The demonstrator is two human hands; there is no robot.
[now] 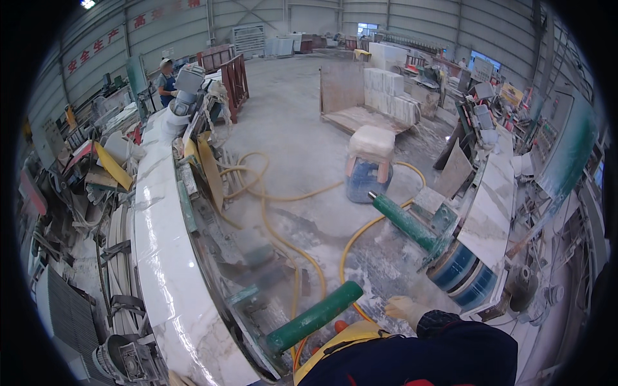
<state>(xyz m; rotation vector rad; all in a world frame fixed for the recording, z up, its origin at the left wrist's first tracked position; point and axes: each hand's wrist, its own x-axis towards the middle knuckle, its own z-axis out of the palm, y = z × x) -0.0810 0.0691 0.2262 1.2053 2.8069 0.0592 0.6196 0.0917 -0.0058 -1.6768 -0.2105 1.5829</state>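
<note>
My right hand [404,310], in a pale work glove below a dark sleeve, hangs over the wet floor near the end of the right-hand machine. Nothing shows in it, and its fingers look loosely stretched. Nearest to it are a green roller [315,317] on the left and a belt drum with blue bands [462,273] on the right. At the lower edge, a tan sliver that looks like my gloved left hand [177,379] lies by a long white veined stone slab [170,283]. Its fingers are cut off by the picture's edge. A yellow apron [338,344] covers my front.
Yellow hoses [309,255] loop across the floor. Ahead stands a blue drum with a wrapped top [367,174]. Another green roller [405,222] juts from the right-hand line, which carries a veined slab [486,219]. A person [167,83] stands far left; stone blocks [386,93] rest on a stand.
</note>
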